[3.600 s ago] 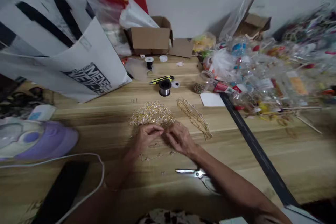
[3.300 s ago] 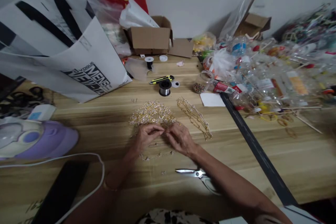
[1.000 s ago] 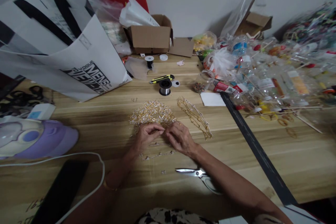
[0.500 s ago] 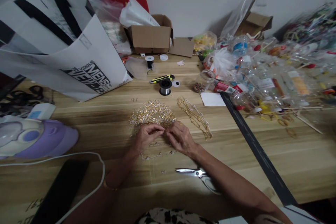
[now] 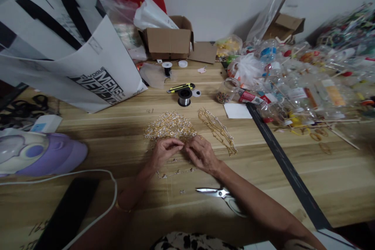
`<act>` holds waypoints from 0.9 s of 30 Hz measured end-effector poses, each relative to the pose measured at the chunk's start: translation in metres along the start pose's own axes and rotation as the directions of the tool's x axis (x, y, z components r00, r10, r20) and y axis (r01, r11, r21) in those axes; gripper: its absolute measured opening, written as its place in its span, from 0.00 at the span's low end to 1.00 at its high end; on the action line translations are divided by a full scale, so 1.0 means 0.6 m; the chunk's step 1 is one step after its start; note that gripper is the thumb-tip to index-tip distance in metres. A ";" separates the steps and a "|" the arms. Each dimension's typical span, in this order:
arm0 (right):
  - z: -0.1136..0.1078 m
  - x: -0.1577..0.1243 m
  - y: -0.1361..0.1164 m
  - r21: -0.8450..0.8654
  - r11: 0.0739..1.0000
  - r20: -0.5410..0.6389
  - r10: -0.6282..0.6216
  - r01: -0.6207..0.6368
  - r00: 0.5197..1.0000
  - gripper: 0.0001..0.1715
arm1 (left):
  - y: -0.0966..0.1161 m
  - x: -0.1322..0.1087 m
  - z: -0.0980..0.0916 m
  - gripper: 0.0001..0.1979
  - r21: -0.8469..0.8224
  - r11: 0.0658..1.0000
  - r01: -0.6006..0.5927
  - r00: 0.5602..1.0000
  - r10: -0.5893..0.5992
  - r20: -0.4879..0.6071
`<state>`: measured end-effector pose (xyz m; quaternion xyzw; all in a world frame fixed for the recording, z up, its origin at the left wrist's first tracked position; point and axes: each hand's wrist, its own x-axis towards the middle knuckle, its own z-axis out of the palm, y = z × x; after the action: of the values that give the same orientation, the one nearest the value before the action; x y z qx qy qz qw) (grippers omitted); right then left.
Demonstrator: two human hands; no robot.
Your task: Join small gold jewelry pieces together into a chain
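Item: gold link (image 5: 184, 147), barely visible, pinched between the closed fingers of my left hand (image 5: 164, 152) and right hand (image 5: 202, 155), at the near edge of the gold pile (image 5: 170, 125), mid-worktop (image 5: 117, 140). Change: none; both hands kept their place.

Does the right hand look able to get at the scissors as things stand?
Probably yes. The scissors lie on the table behind the right hand, beside its forearm, nothing between them. Its grip is pinched against the left hand and would have to open.
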<state>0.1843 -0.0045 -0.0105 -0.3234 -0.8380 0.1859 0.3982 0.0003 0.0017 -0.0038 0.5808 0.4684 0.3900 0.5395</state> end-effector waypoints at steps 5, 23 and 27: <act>0.000 0.001 -0.001 -0.005 1.000 -0.012 -0.008 0.008 1.000 0.05 | -0.003 0.001 0.000 0.04 -0.014 1.000 -0.007 1.000 0.007 -0.004; 0.002 0.000 -0.001 -0.020 1.000 -0.005 -0.001 0.001 1.000 0.04 | -0.004 0.002 0.000 0.03 -0.004 0.997 -0.074 0.997 0.074 0.013; 0.004 -0.001 0.002 -0.018 1.000 0.001 0.000 0.000 1.000 0.05 | -0.008 0.002 0.000 0.03 -0.003 0.995 -0.102 0.995 0.102 0.005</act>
<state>0.1831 -0.0043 -0.0128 -0.3270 -0.8399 0.1783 0.3949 0.0002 0.0026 -0.0086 0.6043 0.4363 0.4159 0.5210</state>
